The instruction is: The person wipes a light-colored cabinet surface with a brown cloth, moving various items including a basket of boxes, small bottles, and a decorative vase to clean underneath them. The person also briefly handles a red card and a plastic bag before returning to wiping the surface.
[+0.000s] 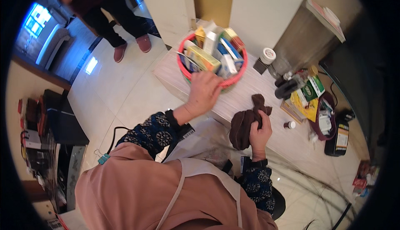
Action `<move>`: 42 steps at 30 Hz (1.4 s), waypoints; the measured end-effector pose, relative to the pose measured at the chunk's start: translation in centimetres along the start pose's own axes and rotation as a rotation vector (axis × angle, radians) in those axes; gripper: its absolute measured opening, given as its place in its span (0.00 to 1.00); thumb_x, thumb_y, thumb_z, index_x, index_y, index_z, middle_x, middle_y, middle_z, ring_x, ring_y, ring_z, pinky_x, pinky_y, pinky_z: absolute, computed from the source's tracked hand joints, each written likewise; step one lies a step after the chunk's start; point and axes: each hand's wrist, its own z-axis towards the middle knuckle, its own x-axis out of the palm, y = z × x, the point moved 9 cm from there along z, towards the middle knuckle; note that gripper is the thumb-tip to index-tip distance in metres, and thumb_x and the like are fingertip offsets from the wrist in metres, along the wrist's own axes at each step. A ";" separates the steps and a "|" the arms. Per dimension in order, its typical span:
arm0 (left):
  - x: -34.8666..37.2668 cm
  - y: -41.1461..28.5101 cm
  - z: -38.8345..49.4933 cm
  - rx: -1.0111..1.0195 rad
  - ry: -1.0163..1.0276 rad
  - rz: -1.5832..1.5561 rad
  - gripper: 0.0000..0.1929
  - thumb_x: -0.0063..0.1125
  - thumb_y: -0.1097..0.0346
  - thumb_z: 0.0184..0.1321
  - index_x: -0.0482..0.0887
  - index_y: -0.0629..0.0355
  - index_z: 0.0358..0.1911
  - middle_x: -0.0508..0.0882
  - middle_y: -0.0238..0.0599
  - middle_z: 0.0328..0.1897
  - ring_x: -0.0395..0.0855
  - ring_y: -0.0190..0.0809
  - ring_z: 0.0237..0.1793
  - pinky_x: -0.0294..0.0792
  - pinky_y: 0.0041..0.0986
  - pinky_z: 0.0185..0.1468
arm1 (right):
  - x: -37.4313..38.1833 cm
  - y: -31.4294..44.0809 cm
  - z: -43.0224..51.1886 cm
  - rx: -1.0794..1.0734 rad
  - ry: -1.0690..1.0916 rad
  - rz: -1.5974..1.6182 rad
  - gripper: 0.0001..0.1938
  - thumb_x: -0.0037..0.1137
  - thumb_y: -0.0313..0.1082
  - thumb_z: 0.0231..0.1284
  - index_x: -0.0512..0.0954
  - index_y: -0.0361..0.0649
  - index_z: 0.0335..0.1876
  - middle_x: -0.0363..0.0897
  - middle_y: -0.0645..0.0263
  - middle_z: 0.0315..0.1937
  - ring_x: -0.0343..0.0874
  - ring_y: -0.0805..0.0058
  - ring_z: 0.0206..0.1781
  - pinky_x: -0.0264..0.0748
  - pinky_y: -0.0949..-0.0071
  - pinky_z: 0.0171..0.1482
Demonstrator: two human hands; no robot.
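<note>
My left hand (204, 91) rests on the near rim of a round basket (244, 64) with a pink-red woven edge, its fingertips over the rim. Several small cartons fill the basket, among them a yellow carton (203, 58) and a blue and white carton (231, 53). Whether the fingers grip the rim is hard to tell. My right hand (262, 131) is closed on a folded dark brown cloth (242, 130) over the front edge of the pale wood-grain counter (259, 86).
Right of the cloth stand a small white-capped bottle (290, 124), a green box (311, 89), dark bottles (286, 86) and a purple basket (325, 120). A white-lidded jar (268, 55) is farther back. Another person (103, 11) stands at the upper left.
</note>
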 end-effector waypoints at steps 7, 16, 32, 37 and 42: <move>1.1 -4.7 -1.2 0.037 -0.057 -0.095 0.14 0.67 0.71 0.53 0.85 0.59 0.46 0.80 0.40 0.43 0.79 0.49 0.46 0.65 0.41 0.50 | 0.1 -0.3 0.0 0.019 0.034 0.033 0.19 0.52 0.23 0.57 0.81 0.36 0.56 0.85 0.52 0.51 0.85 0.53 0.54 0.79 0.61 0.61; 3.4 -8.6 -1.3 0.012 0.017 -0.220 0.17 0.58 0.67 0.59 0.84 0.64 0.52 0.80 0.41 0.46 0.78 0.47 0.47 0.66 0.39 0.52 | 0.4 -0.6 0.0 0.001 0.040 -0.008 0.19 0.51 0.23 0.58 0.80 0.34 0.55 0.85 0.51 0.49 0.85 0.53 0.52 0.79 0.61 0.59; 6.7 -13.6 -0.7 0.020 0.071 -0.285 0.18 0.62 0.69 0.48 0.83 0.63 0.46 0.80 0.44 0.52 0.75 0.49 0.53 0.66 0.39 0.58 | 0.2 -3.9 -3.0 0.297 0.012 0.288 0.16 0.59 0.29 0.65 0.81 0.36 0.56 0.86 0.57 0.49 0.84 0.63 0.52 0.78 0.66 0.58; 7.3 -14.5 -0.7 0.026 0.124 -0.277 0.17 0.60 0.67 0.52 0.83 0.62 0.46 0.79 0.44 0.55 0.74 0.49 0.54 0.66 0.39 0.58 | 0.0 -2.2 -5.1 0.378 0.110 0.342 0.16 0.59 0.28 0.64 0.81 0.35 0.56 0.86 0.57 0.49 0.84 0.64 0.52 0.78 0.66 0.58; 7.2 -16.4 -1.6 0.114 0.147 -0.258 0.15 0.54 0.64 0.60 0.82 0.64 0.46 0.78 0.49 0.60 0.73 0.51 0.57 0.66 0.40 0.61 | 0.5 -0.3 -7.2 0.453 0.223 0.411 0.16 0.59 0.27 0.63 0.81 0.35 0.56 0.86 0.57 0.48 0.84 0.64 0.52 0.78 0.67 0.58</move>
